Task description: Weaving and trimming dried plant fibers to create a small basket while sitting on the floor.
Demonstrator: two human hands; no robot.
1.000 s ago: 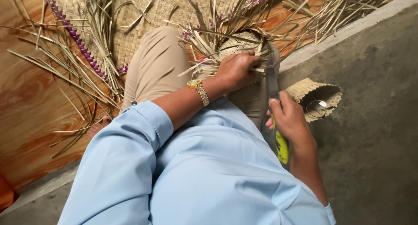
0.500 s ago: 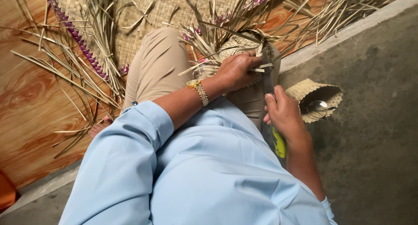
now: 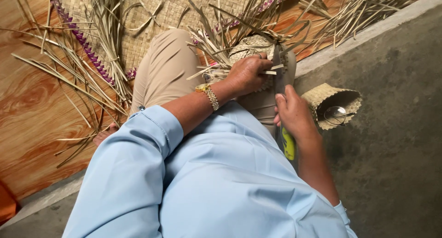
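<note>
Wood-patterned floor meets a grey concrete floor; a woven mat with loose straw strips lies at the far edge. The left hand, fingers clamped, grips a half-woven basket on the lap. The right hand, fingers closed, holds a knife against the strips. A small woven basket sits just beside it.

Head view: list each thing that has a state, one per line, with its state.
Left hand: closed on the leaf strips.
Right hand: closed on the knife, blade up against the strips.
Small basket: unfinished, loose strips sticking out, resting on the lap.
Woven pouch: lying on its side, mouth open.
Mat: flat on the floor, edges unfinished.
</note>
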